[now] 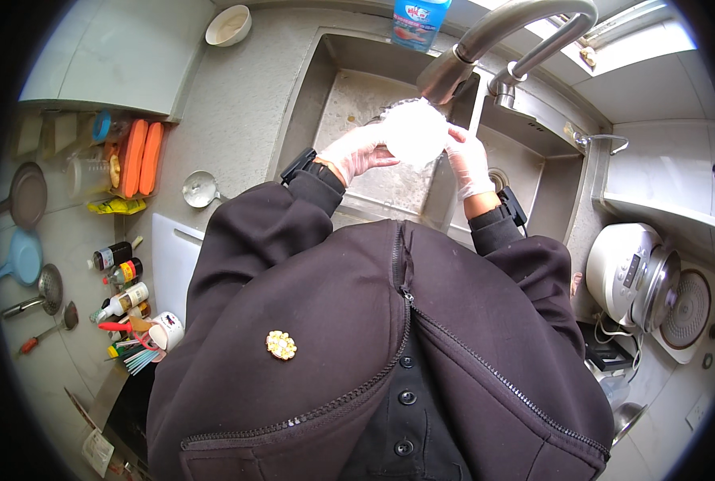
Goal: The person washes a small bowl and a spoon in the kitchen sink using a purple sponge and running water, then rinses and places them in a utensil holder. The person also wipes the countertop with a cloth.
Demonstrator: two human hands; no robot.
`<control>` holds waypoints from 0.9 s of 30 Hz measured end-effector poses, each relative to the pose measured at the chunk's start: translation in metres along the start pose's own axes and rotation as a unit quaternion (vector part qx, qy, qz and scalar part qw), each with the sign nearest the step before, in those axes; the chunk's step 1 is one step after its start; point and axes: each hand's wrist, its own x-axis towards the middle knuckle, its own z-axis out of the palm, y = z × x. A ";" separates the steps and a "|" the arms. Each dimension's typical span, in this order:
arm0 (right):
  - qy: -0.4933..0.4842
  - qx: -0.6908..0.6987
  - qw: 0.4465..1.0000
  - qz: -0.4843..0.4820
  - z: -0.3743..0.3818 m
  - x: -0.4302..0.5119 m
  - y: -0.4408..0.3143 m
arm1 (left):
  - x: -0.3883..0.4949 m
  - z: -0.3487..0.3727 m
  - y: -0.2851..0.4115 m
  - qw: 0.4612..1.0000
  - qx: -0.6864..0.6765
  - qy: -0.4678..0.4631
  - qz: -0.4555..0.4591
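A round white object, perhaps a bowl or plate but too overexposed to tell (417,133), is held up over the double stainless steel sink (369,174). My left hand (360,149), in a thin clear glove, grips it at its left side. At its right edge my right hand (466,159), gloved the same way, holds it with the fingers partly hidden behind it. Just above it hangs the spray head of the metal faucet (444,75); whether water runs cannot be told.
A blue detergent bottle (418,24) stands behind the sink. On the left counter are a white bowl (229,26), a metal ladle (201,189) and a white cutting board (174,258). Seasoning bottles (123,300) are further left. A white rice cooker (618,270) stands at the right.
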 end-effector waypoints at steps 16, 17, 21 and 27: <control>0.018 -0.082 0.996 -0.001 -0.004 -0.022 0.033 | 0.014 0.026 -0.020 0.659 0.559 0.244 0.441; 0.015 -0.076 0.997 0.001 -0.006 -0.024 0.034 | 0.015 0.026 -0.019 0.649 0.554 0.245 0.461; 0.022 -0.077 0.997 0.017 -0.011 -0.033 0.038 | 0.017 0.020 -0.017 0.609 0.560 0.246 0.504; 0.002 -0.062 0.997 0.037 -0.011 -0.039 0.030 | 0.015 0.007 -0.016 0.898 0.280 0.185 0.286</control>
